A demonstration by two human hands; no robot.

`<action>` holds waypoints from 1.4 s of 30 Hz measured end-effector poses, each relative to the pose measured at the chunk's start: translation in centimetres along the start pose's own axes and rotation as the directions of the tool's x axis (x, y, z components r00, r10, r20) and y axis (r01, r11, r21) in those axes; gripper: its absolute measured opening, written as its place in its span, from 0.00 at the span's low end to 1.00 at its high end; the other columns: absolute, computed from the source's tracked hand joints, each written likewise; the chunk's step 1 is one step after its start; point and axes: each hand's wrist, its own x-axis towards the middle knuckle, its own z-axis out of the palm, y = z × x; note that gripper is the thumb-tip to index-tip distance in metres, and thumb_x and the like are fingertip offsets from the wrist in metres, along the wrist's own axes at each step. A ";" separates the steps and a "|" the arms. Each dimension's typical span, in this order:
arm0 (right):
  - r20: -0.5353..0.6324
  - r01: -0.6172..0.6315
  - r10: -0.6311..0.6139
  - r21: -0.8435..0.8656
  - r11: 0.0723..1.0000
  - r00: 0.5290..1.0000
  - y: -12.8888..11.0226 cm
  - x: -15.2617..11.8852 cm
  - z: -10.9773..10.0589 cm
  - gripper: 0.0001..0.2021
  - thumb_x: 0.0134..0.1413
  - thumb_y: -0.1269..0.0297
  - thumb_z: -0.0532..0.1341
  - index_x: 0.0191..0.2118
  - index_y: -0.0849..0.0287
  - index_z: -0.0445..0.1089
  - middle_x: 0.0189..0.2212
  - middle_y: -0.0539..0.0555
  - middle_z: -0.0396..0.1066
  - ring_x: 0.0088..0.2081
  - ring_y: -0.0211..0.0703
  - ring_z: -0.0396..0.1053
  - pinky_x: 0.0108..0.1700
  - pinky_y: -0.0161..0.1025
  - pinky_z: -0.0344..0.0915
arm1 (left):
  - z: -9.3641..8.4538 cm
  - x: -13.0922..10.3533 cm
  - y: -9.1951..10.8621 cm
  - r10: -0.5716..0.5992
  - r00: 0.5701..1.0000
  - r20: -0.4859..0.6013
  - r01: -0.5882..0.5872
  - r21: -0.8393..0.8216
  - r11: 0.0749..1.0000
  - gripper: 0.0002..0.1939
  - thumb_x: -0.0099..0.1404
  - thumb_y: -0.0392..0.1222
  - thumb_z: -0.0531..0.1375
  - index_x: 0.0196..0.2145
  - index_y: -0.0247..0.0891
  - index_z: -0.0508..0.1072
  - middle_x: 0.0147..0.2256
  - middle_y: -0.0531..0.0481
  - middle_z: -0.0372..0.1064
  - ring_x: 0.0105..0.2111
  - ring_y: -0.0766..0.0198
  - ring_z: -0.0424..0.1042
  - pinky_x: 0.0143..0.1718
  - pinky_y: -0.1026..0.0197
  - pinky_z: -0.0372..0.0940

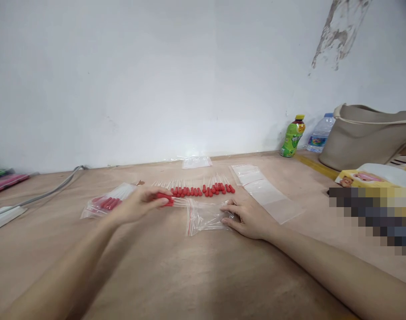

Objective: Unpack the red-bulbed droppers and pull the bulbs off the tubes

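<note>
Several red-bulbed droppers (pixel 166 199) are gripped at their red ends by my left hand (pixel 144 204). Their thin clear stems point right, into the mouth of a clear zip bag (pixel 206 218) with a red line along its edge. My right hand (pixel 247 218) pinches the bag's far right end between thumb and fingers. Behind the bag lies a row of loose red-bulbed droppers (pixel 189 191), stems toward the wall. Left of my left hand, a clear bag of red-bulbed droppers (pixel 109 202) rests on the table (pixel 162 275).
Flat clear bags (pixel 263 189) lie at right, another bag (pixel 196 162) by the wall. Further right stand a green bottle (pixel 292 137), a water bottle (pixel 320 133), a grey-beige container (pixel 363 138) and a yellow tissue pack (pixel 366 176). A grey cable (pixel 56 191) runs at left.
</note>
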 end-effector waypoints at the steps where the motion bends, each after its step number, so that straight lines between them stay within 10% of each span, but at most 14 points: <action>1: -0.001 0.002 -0.002 -0.003 1.000 1.000 0.0 0.0 0.0 0.14 0.54 0.61 0.56 0.45 0.58 0.68 0.36 0.55 0.67 0.36 0.42 0.65 0.39 0.39 0.61 | -1.7 -0.4 0.1 -0.044 0.999 -0.028 0.043 -0.008 0.999 0.14 0.57 0.49 0.58 0.38 0.39 0.73 0.30 0.48 0.73 0.31 0.60 0.72 0.34 0.57 0.69; 4: -0.006 0.000 0.000 0.000 1.000 1.000 0.2 0.0 0.1 0.14 0.53 0.61 0.56 0.45 0.57 0.68 0.37 0.55 0.68 0.36 0.41 0.65 0.39 0.39 0.61 | -4.9 -1.2 0.0 -0.117 0.945 -0.307 0.092 -0.093 0.991 0.18 0.50 0.51 0.63 0.37 0.38 0.72 0.33 0.47 0.73 0.34 0.56 0.73 0.35 0.54 0.70; 8: -0.007 0.009 -0.009 -0.007 1.000 1.000 0.4 0.0 0.2 0.15 0.53 0.59 0.57 0.46 0.57 0.68 0.38 0.55 0.68 0.38 0.43 0.65 0.41 0.41 0.61 | -3.1 0.0 -0.4 -0.041 0.774 -0.632 0.021 -0.039 0.999 0.19 0.55 0.52 0.58 0.40 0.36 0.70 0.36 0.46 0.72 0.36 0.59 0.73 0.39 0.55 0.69; 14: -0.011 0.005 -0.005 0.006 1.000 1.000 0.2 0.0 0.1 0.14 0.54 0.60 0.56 0.45 0.58 0.68 0.37 0.55 0.67 0.37 0.41 0.65 0.40 0.39 0.61 | 3.5 5.8 -0.4 0.376 0.833 -0.406 -0.083 0.579 0.811 0.11 0.64 0.40 0.51 0.40 0.38 0.71 0.38 0.48 0.70 0.37 0.63 0.70 0.41 0.61 0.66; 18: -0.023 0.018 -0.019 -0.017 1.000 1.000 0.4 0.0 0.3 0.15 0.53 0.58 0.56 0.45 0.58 0.69 0.37 0.55 0.67 0.37 0.42 0.64 0.40 0.40 0.60 | 6.1 9.3 0.7 0.346 0.937 -0.034 -0.155 0.849 0.505 0.12 0.63 0.29 0.50 0.43 0.35 0.67 0.40 0.44 0.68 0.39 0.61 0.68 0.40 0.60 0.64; 21: -0.030 0.026 -0.027 -0.025 0.999 0.999 0.5 0.0 0.4 0.15 0.53 0.58 0.56 0.45 0.58 0.69 0.37 0.56 0.67 0.37 0.43 0.64 0.41 0.42 0.60 | 7.3 10.9 1.5 0.312 0.945 0.098 -0.235 0.866 0.441 0.12 0.61 0.26 0.50 0.41 0.31 0.67 0.38 0.40 0.67 0.38 0.58 0.68 0.37 0.59 0.64; 29: -0.012 0.016 -0.017 -0.066 0.998 1.000 0.6 0.1 0.3 0.16 0.54 0.57 0.56 0.45 0.57 0.69 0.38 0.55 0.68 0.40 0.44 0.64 0.44 0.43 0.59 | 9.3 11.6 1.8 0.289 0.939 0.188 -0.309 0.831 0.462 0.10 0.60 0.26 0.51 0.36 0.31 0.69 0.36 0.39 0.67 0.38 0.55 0.68 0.36 0.58 0.63; 35: -0.007 0.015 -0.016 -0.052 0.999 1.000 0.7 0.0 0.3 0.16 0.53 0.56 0.56 0.46 0.56 0.69 0.38 0.55 0.68 0.39 0.44 0.64 0.43 0.43 0.60 | 7.6 11.2 1.8 0.250 0.963 0.100 -0.229 0.789 0.570 0.13 0.61 0.36 0.54 0.45 0.35 0.66 0.36 0.44 0.68 0.34 0.59 0.70 0.33 0.60 0.63; 42: -0.015 0.027 -0.027 -0.014 1.000 1.000 0.3 0.0 0.3 0.14 0.54 0.59 0.56 0.45 0.58 0.68 0.38 0.56 0.67 0.38 0.42 0.64 0.41 0.40 0.60 | 7.5 3.8 1.4 0.334 0.916 -0.224 -0.211 0.438 0.874 0.14 0.65 0.43 0.50 0.44 0.38 0.70 0.44 0.46 0.67 0.45 0.60 0.65 0.48 0.56 0.61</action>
